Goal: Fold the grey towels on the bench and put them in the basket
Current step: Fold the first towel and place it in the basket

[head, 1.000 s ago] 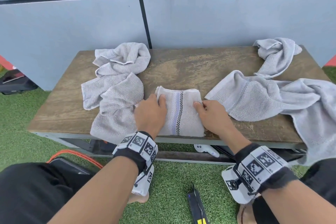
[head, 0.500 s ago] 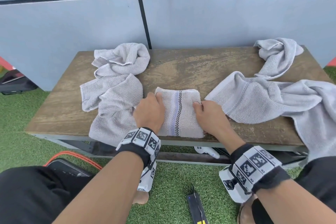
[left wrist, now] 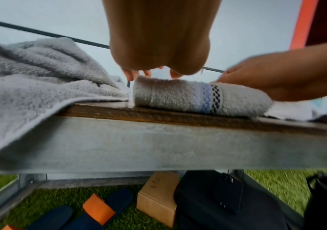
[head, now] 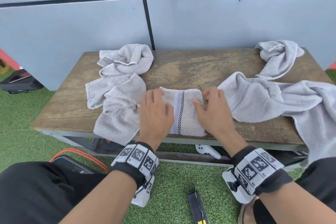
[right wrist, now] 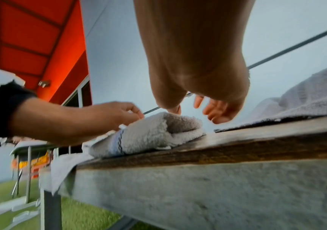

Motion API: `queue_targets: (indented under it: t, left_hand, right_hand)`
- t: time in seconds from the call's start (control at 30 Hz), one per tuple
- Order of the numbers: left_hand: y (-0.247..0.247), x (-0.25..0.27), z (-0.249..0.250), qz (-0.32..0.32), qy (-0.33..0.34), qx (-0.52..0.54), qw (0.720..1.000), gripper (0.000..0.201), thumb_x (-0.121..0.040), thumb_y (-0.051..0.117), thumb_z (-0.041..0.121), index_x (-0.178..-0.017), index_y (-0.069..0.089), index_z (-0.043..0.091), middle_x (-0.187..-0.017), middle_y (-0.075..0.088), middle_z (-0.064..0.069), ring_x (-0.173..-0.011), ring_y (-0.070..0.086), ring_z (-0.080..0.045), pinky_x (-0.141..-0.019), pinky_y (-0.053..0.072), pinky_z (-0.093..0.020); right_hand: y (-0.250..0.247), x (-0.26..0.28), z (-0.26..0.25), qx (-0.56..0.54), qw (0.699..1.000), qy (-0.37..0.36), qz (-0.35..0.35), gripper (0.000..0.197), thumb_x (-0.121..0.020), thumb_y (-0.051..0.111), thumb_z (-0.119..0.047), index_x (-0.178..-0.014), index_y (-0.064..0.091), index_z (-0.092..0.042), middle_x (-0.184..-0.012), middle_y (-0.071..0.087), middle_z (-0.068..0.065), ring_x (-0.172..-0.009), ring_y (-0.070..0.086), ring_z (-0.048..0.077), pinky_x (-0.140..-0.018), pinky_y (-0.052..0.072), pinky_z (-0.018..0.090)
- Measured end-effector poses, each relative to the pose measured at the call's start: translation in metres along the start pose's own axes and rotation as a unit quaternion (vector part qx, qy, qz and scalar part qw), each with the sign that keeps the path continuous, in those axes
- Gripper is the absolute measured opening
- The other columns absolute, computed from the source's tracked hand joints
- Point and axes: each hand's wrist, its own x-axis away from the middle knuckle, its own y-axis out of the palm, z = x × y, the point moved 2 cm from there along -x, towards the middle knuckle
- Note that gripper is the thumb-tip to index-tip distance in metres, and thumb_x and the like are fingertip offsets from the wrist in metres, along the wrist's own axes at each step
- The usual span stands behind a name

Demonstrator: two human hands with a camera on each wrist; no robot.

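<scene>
On the wooden bench, near its front edge: folded striped towel, left hand and right hand over its two sides, fingers loose, gripping nothing.

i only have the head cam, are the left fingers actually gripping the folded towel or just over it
Observer: In the left wrist view the left hand has its fingertips hanging just past the far edge of the folded towel, not curled round it.
Operator: and the right hand
Observer: In the right wrist view the right hand is raised with spread fingers; only the thumb tip meets the cloth.
Operator: anything under the bench i cant see
Observer: Yes, in the left wrist view a cardboard box and blue and orange slippers lie on the grass below the bench.
</scene>
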Motion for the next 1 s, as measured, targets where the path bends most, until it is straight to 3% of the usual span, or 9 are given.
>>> queue_targets:
  t: [0.1, 0.17, 0.23, 0.27, 0.37, 0.67, 1.0]
  left_hand:
    - [0.012, 0.006, 0.005, -0.088, 0.134, -0.032, 0.987, 0.034, -0.099, 0.046, 0.027, -0.129, 0.054, 0.014, -0.135, 0.054, -0.001, -0.129, 0.046, -0.018, -0.11, 0.036, -0.04]
    - [0.022, 0.009, -0.001, -0.163, 0.132, -0.06, 0.976, 0.052, -0.104, 0.029, 0.041, -0.149, 0.041, 0.018, -0.157, 0.039, 0.002, -0.149, 0.027, -0.015, -0.123, 0.018, -0.04]
    - [0.028, 0.01, -0.009, -0.191, 0.094, -0.08, 0.974, 0.06, -0.104, 0.02, 0.047, -0.159, 0.023, 0.021, -0.166, 0.019, 0.005, -0.154, 0.009, -0.011, -0.126, 0.006, -0.039]
    - [0.029, 0.01, -0.011, -0.194, 0.076, -0.082, 0.975, 0.062, -0.104, 0.021, 0.049, -0.16, 0.017, 0.022, -0.167, 0.013, 0.007, -0.154, 0.003, -0.009, -0.126, 0.004, -0.04]
    - [0.03, 0.008, -0.011, -0.201, 0.051, -0.086, 0.975, 0.065, -0.103, 0.022, 0.05, -0.161, 0.011, 0.022, -0.168, 0.006, 0.007, -0.154, -0.002, -0.008, -0.125, 0.002, -0.042]
    - [0.034, 0.004, -0.012, -0.206, 0.022, -0.079, 0.975, 0.07, -0.099, 0.024, 0.053, -0.16, 0.009, 0.023, -0.168, 0.004, 0.009, -0.154, -0.002, -0.006, -0.125, 0.008, -0.048]
    - [0.031, -0.001, -0.007, -0.22, 0.009, -0.1, 0.97, 0.068, -0.101, 0.021, 0.053, -0.161, 0.007, 0.022, -0.168, 0.004, 0.007, -0.154, -0.003, -0.007, -0.124, -0.002, -0.051]
  right_hand:
    - [0.003, 0.003, -0.009, 0.092, 0.983, -0.16, 0.007, 0.022, -0.095, 0.057, -0.024, -0.115, 0.054, -0.018, -0.118, 0.051, 0.002, -0.108, 0.05, 0.024, -0.089, 0.047, 0.042]
    - [0.012, 0.007, -0.008, 0.118, 0.971, -0.195, -0.072, 0.031, -0.1, 0.046, -0.028, -0.128, 0.054, -0.018, -0.135, 0.051, 0.0, -0.125, 0.048, 0.023, -0.103, 0.041, 0.044]
    - [0.023, 0.012, -0.002, 0.145, 0.962, -0.169, -0.156, 0.05, -0.106, 0.03, -0.038, -0.152, 0.036, -0.019, -0.161, 0.029, -0.003, -0.15, 0.023, 0.018, -0.121, 0.023, 0.047]
    - [0.027, 0.012, 0.002, 0.155, 0.959, -0.151, -0.183, 0.056, -0.107, 0.023, -0.042, -0.159, 0.022, -0.021, -0.167, 0.014, -0.006, -0.154, 0.008, 0.013, -0.124, 0.013, 0.048]
    - [0.028, 0.01, 0.004, 0.17, 0.955, -0.127, -0.207, 0.06, -0.106, 0.015, -0.047, -0.161, 0.004, -0.026, -0.168, -0.006, -0.011, -0.153, -0.011, 0.005, -0.125, 0.0, 0.047]
    - [0.029, 0.008, 0.004, 0.195, 0.953, -0.094, -0.21, 0.063, -0.105, 0.012, -0.05, -0.161, 0.001, -0.025, -0.169, -0.009, -0.008, -0.154, -0.01, 0.008, -0.125, -0.004, 0.049]
    - [0.029, 0.009, 0.003, 0.201, 0.95, -0.091, -0.221, 0.064, -0.105, 0.009, -0.051, -0.161, -0.002, -0.023, -0.169, -0.012, -0.003, -0.154, -0.013, 0.013, -0.124, -0.009, 0.045]
